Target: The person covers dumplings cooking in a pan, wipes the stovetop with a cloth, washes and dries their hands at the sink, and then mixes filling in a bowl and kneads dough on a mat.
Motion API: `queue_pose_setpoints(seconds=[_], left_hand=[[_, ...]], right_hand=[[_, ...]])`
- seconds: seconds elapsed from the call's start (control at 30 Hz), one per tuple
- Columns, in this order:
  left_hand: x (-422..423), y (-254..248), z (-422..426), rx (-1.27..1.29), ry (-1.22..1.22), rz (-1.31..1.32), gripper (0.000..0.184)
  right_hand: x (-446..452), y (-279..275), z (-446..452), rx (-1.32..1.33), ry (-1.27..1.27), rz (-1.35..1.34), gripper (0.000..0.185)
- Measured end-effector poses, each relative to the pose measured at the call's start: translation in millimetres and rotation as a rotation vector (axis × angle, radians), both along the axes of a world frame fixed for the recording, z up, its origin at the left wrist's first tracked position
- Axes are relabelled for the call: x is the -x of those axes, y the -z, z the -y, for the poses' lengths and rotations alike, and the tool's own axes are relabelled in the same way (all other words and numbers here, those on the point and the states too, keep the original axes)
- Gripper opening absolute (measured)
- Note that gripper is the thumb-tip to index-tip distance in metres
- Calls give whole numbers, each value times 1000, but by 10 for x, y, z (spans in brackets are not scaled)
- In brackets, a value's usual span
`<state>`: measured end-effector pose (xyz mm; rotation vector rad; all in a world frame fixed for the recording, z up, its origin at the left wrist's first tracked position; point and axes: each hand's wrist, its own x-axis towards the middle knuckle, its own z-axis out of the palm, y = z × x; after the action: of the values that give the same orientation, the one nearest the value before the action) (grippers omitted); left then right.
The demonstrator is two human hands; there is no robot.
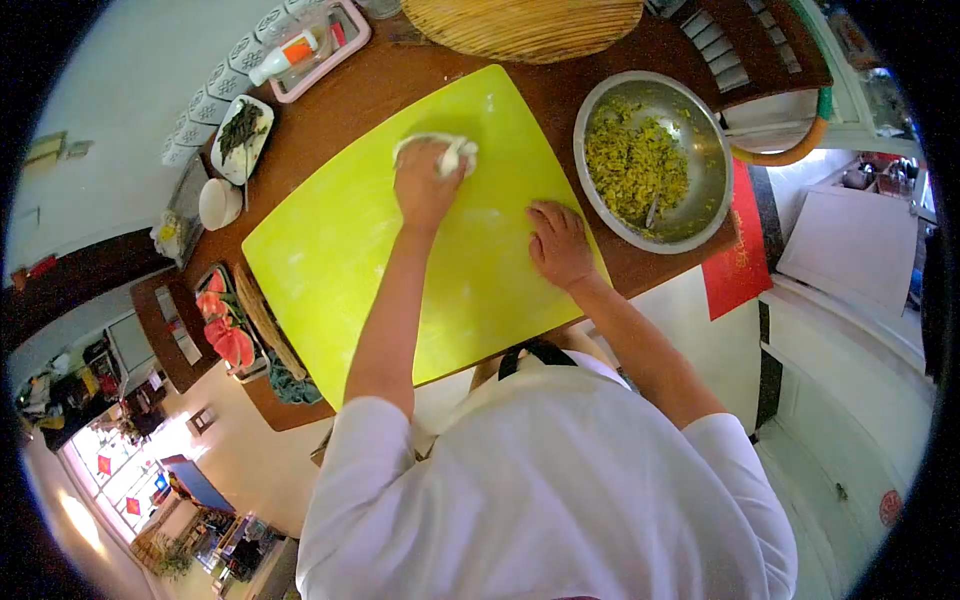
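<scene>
A large yellow-green mat (pixel 350 260) lies on the brown wooden table, with faint whitish smears on it. My left hand (pixel 428 180) is closed on a crumpled white cloth (pixel 457 152) and presses it against the mat's upper part. My right hand (pixel 560 240) rests on the mat near its right edge, fingers loosely curled and partly spread, holding nothing. Just right of the mat stands a metal bowl (pixel 712 175) with a chopped yellow-green mixture (pixel 630 165) and a utensil in it.
A round woven tray (pixel 520 28) lies at the table's far edge. On the left are a pink-rimmed tray (pixel 352 45) with bottles, a plate of dark greens (pixel 262 118), a white bowl (pixel 220 204), a rolling pin (pixel 268 320) and watermelon pieces (pixel 230 343).
</scene>
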<state>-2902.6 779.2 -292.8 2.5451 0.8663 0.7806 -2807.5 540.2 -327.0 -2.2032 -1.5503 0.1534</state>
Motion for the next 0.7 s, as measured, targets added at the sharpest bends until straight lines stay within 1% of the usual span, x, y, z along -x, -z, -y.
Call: queue_pose_setpoints(seconds=[0.03,0.1,0.13,0.2,0.27,0.3,0.37,0.4,0.47,0.5,0.57,0.6,0.67,0.7], left_hand=[[250,-14,99,-35,-30,-8,30],[782,-136,383,-12,-70,-37,35],[1012,-124,516,-9,-114,-82,37],[1331,-120,717,-14,-165,-125,39],[1484,-170,833,102,-301,-228,45],[1498,-160,839,103,-307,-227,45],[1434,-243,854,98,-409,-221,52],[1384,-287,829,99,-415,-220,52],[1226,-379,715,-41,-433,-22,53],[1178,-300,627,-37,-434,-24,53],[1088,-136,466,-17,-250,-127,49],[1066,-69,499,-11,-248,-129,49],[915,-21,551,-157,-292,-346,43],[887,-27,505,-156,-284,-345,43]], right_hand=[[-7,-3,-7,-5,-2,-9,39],[-14,-45,-12,2,-5,-15,38],[-5,-134,-15,56,-11,-77,39],[-3,-102,-19,45,-17,-70,39],[-1,-66,-18,40,-17,-58,40],[6,-46,-13,32,-15,-36,40],[10,-43,-6,26,-20,-14,40],[3,-39,-13,21,-17,-12,41],[-9,-56,-36,17,-14,-9,43],[-12,-72,-32,16,-19,-11,43],[-20,-71,-24,21,-21,-13,42],[-20,-68,-20,17,-25,-2,42],[-38,-58,-38,10,-17,13,42],[-40,-63,-37,19,-23,-13,40]])
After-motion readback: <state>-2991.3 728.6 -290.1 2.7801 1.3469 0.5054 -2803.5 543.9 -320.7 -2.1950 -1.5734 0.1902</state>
